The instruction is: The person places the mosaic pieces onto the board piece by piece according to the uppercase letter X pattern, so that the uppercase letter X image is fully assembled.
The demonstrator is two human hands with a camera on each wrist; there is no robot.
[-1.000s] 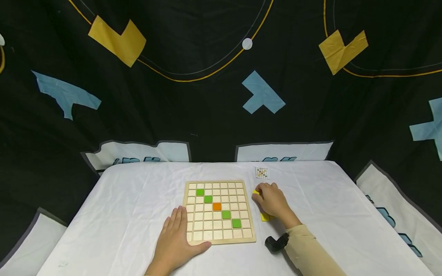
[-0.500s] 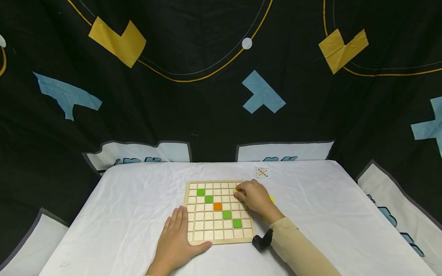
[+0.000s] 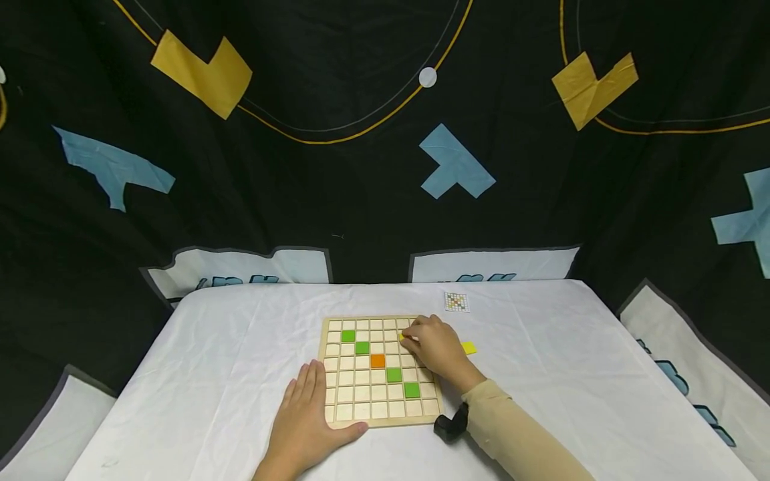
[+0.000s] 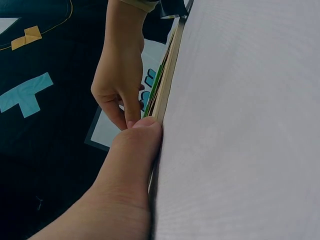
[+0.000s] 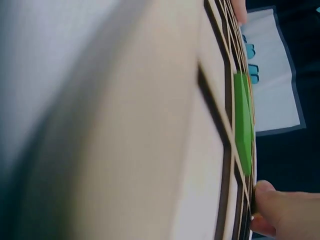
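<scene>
1. Pinching yellow tile in fingers of right hand, over far right part of board. Cannot tell whether touching a square or just above.
2. Lying flat with left hand, fingers straight, at left edge of board, thumb at near edge; gripping nothing.
3. Could land yellow tile crooked on a ridge, from letting go too soon.
4. Could pick the wrong square, from covering some squares with right hand.
5. Might knock green tiles or orange tile, from dragging low toward near left.
6. Might slide board, from pushing sideways and pressing too softly on the left.
7. Might bump near right corner of board with black part at right wrist, from dipping too low.
8. Could brush second yellow tile, just right of board, from swinging right too low.
9. Lots of room over desk to the right. Less room on the far side, with card near far edge and dark curtain behind.
</scene>
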